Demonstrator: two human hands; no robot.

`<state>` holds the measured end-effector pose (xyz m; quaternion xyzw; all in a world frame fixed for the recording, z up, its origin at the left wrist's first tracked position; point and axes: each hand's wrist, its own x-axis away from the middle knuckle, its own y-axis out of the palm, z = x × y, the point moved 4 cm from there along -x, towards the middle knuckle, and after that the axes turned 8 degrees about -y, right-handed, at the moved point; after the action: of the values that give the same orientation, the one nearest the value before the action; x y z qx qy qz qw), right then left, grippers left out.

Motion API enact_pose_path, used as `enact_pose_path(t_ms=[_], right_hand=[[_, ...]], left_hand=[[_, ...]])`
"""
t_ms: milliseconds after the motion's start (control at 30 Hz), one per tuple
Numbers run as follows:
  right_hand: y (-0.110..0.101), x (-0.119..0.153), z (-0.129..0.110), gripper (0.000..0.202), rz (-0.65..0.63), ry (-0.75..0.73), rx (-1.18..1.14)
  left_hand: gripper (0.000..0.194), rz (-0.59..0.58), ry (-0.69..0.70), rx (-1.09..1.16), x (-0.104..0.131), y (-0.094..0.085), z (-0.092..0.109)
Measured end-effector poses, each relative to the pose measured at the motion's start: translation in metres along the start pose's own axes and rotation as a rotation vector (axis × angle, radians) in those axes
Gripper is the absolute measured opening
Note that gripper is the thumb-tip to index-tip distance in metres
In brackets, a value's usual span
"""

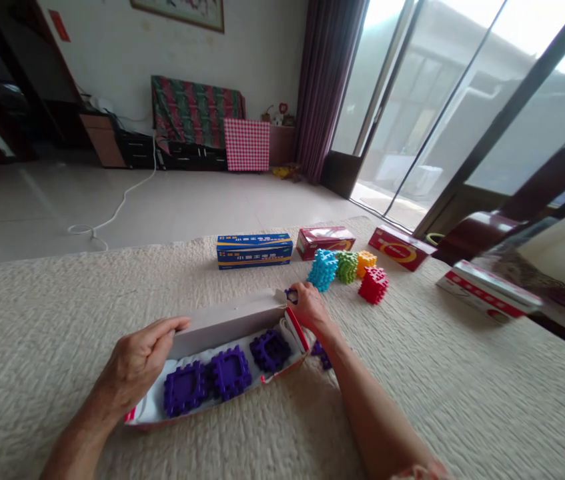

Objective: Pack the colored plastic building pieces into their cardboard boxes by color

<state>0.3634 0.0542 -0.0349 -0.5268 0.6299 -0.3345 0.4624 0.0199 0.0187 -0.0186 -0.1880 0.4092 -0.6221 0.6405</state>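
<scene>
An open white box with red ends [197, 321] lies in front of me, its lid raised on the far side. Inside, on white lining, rest purple toothed pieces [232, 372] in a row. My left hand [145, 357] is closed on the box's left part, fingers along the lid's edge. At the box's far right corner my right hand [307, 307] has its fingers closed round a small purple piece [291, 295], partly hidden. Beneath my right forearm another purple piece [321, 355] lies on the mat, partly covered.
Beyond the box stand a blue box [255, 251] and a red box [326, 242]. Blue [323, 270], green [347, 267], orange [366, 263] and red [373, 285] toothed cubes cluster right of my right hand. Two more boxes, red [401, 247] and red-white [487, 291], lie farther right.
</scene>
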Motion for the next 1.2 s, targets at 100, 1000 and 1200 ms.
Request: enact_pose_path(t_ms=[100, 1000, 1200], right_hand=[[-0.011, 0.001, 0.004, 0.034, 0.031, 0.012, -0.008], [-0.042, 0.093, -0.137, 0.031, 0.016, -0.45, -0.353], [-0.034, 0.092, -0.156, 0.03, -0.027, -0.494, -0.365]], left_hand=[[0.032, 0.001, -0.013, 0.018, 0.0, -0.002, 0.006], [0.035, 0.045, 0.026, 0.087, 0.005, -0.009, 0.03], [0.036, 0.032, -0.047, 0.152, 0.004, -0.008, 0.024]])
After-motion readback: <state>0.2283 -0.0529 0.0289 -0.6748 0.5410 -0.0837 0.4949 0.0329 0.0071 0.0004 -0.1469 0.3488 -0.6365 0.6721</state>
